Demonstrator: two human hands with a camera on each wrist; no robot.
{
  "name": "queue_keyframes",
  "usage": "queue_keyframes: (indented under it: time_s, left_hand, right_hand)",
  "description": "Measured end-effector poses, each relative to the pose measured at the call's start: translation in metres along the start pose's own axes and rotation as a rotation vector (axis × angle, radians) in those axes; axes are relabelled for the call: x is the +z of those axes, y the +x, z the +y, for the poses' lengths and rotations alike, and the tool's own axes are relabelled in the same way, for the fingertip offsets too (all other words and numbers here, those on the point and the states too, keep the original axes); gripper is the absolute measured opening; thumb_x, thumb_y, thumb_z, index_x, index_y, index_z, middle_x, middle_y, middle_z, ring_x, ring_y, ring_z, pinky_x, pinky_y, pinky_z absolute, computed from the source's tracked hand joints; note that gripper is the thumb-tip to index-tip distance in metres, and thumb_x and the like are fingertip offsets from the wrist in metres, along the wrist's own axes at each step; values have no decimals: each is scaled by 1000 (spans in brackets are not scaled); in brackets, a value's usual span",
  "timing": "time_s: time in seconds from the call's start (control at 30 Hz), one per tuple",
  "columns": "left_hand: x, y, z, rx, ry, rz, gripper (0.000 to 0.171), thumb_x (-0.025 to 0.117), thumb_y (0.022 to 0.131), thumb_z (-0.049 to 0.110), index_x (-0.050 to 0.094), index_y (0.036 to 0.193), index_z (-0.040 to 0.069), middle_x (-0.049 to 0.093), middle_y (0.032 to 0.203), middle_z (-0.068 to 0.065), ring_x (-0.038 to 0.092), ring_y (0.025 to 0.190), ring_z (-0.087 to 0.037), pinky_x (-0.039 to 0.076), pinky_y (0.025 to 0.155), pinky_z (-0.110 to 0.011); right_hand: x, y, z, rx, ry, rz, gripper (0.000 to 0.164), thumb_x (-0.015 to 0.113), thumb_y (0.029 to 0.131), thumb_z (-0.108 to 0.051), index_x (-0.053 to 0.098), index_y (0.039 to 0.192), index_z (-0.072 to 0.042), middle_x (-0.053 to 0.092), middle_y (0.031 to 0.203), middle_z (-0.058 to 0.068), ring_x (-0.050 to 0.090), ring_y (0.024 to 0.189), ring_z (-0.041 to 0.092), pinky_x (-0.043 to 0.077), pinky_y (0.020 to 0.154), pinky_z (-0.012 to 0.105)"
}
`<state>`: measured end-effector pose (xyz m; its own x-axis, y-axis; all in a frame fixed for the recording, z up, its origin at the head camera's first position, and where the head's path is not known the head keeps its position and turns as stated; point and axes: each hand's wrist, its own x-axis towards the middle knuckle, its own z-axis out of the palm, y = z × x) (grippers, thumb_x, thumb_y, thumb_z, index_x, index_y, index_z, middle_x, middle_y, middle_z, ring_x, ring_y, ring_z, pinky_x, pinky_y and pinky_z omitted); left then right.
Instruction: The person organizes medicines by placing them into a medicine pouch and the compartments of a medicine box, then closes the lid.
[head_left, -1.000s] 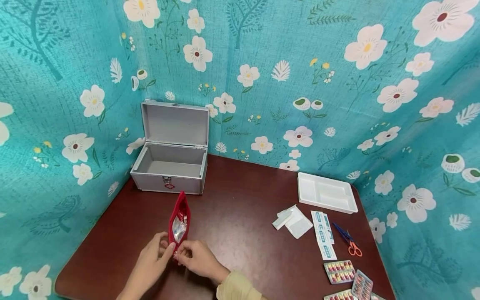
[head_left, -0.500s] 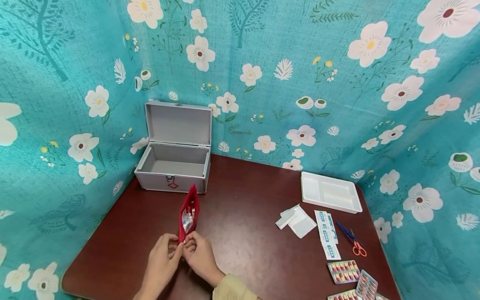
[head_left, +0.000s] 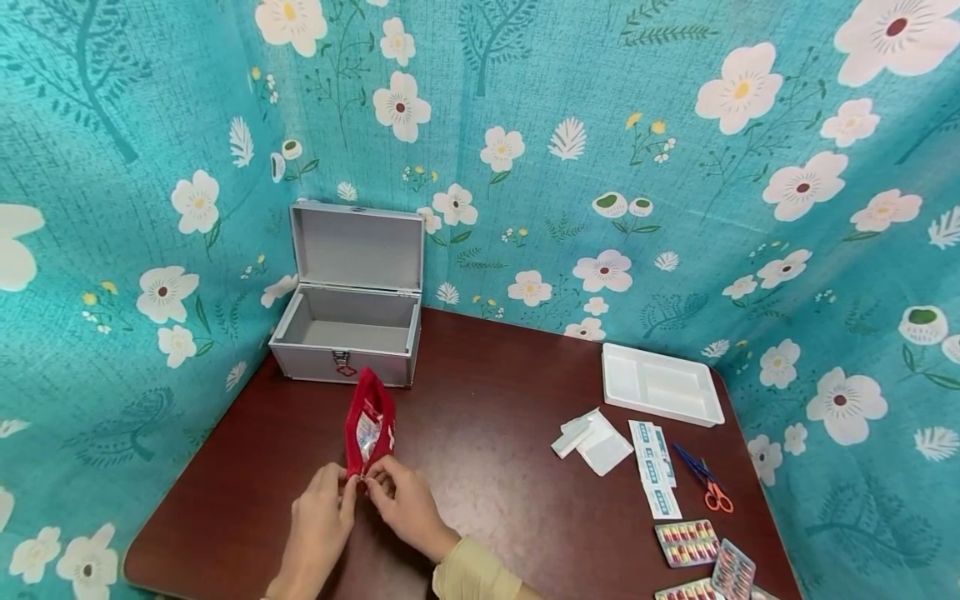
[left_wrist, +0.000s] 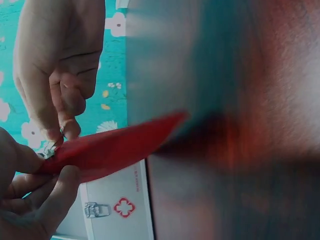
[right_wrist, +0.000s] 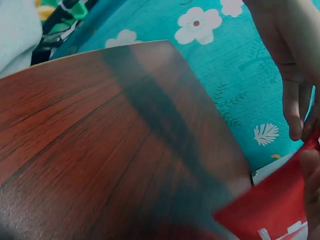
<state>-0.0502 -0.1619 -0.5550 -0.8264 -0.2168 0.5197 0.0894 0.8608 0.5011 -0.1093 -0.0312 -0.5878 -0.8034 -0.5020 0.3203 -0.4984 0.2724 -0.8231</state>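
A red zip pouch [head_left: 372,425] is held up over the near left part of the table, its mouth gaping and clear plastic-like contents showing inside. My left hand [head_left: 318,521] grips its near end; in the left wrist view the fingertips [left_wrist: 67,180] lie against the red fabric. Beside it, my right hand [head_left: 405,507] pinches the small metal zipper pull [left_wrist: 48,151] at that same end. Beyond the pouch stands a silver first-aid case [head_left: 341,367] with its lid raised and its inside bare.
To the right lie white gauze packets [head_left: 600,446], bandage strips [head_left: 652,471], orange-handled scissors [head_left: 717,498] and capsule blister packs [head_left: 686,543]. A white divided tray [head_left: 622,379] sits at the back right. Flowered teal cloth [head_left: 510,225] surrounds the table [head_left: 487,392].
The pouch has swung a little left and its mouth gapes wider than half a second ago. Both hands stay at its near end. The head view has shifted slightly since one second ago.
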Motion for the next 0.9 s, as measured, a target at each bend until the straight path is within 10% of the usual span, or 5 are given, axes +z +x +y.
queue_keyframes:
  time_s: [0.37, 0.9]
  left_hand:
    - [-6, 2, -1, 70, 42, 10, 22, 77, 78, -5, 57, 80, 3, 56, 72, -6, 58, 56, -17, 44, 45, -32]
    - [-30, 0, -14, 132, 91, -62, 25, 77, 74, -7, 57, 80, 7, 56, 74, -2, 57, 56, -15, 45, 45, -31]
  right_hand:
    - [-10, 19, -1, -119, -187, 97, 12, 77, 82, -9, 65, 80, -11, 70, 75, -1, 52, 66, -3, 37, 63, 3]
    - [-71, 87, 68, 88, -246, 351, 17, 73, 83, -2, 59, 76, -8, 69, 72, 6, 55, 62, 11, 42, 58, 20]
